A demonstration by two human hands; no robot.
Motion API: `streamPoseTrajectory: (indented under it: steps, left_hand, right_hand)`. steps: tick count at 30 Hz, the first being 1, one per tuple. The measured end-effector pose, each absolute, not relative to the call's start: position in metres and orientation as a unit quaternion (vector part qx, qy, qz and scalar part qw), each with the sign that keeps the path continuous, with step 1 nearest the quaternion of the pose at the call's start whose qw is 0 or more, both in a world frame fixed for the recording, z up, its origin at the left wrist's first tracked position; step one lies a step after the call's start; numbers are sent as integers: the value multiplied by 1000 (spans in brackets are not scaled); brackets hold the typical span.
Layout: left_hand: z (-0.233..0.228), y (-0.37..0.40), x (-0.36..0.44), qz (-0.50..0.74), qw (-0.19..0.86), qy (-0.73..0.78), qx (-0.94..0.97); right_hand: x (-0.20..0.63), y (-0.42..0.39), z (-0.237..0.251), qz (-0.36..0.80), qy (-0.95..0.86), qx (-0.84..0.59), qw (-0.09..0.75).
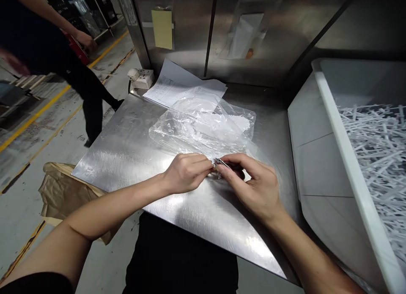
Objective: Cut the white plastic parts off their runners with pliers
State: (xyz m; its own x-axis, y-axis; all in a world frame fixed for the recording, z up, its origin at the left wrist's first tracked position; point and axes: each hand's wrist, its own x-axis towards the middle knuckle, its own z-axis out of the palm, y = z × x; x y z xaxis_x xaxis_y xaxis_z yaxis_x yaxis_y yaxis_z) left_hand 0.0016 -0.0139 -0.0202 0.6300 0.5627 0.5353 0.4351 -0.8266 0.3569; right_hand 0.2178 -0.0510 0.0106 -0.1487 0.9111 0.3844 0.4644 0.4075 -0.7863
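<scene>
Watch your left hand (187,173): its fingertips sit right at the nose of the small metal clipper (224,163), so a slip or a hasty squeeze could nip skin; the small pale piece (213,161) is mostly covered by fingers, so a cut could land off the mark; a loose pinch could drop it onto the steel tabletop (117,129), where glare would make it hard to spot; the clear plastic bag (177,131) lies just beyond your knuckles, and its slack film could snag or slide if you push forward.

Pose: your left forearm reaches in from the lower left, palm down, fingers bunched in a tight pinch, apparently on the pale piece; your right hand (257,186) comes from the lower right, thumb and index finger narrowed around the clipper, other fingers curled beneath; whether the clipper's jaws are parted, can't tell; clipper and piece meet between both hands, near the front of the bag; the plastic bin (333,116) of white strips (374,159) stands to your right, apart from both hands.
</scene>
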Motion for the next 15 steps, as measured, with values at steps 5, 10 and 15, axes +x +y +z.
streamPoseTrajectory:
  steps: [5, 10, 15]
  left_hand:
    - [-22, -14, 1, 331, 80, 277, 898]
    - [-22, -14, 2, 336, 80, 271, 898]
    - [-22, -15, 2, 337, 74, 268, 899]
  right_hand:
    - [217, -52, 12, 254, -714, -479, 443]
    - [217, -52, 11, 259, -711, -479, 444]
    - [217, -52, 10, 267, -713, -474, 442]
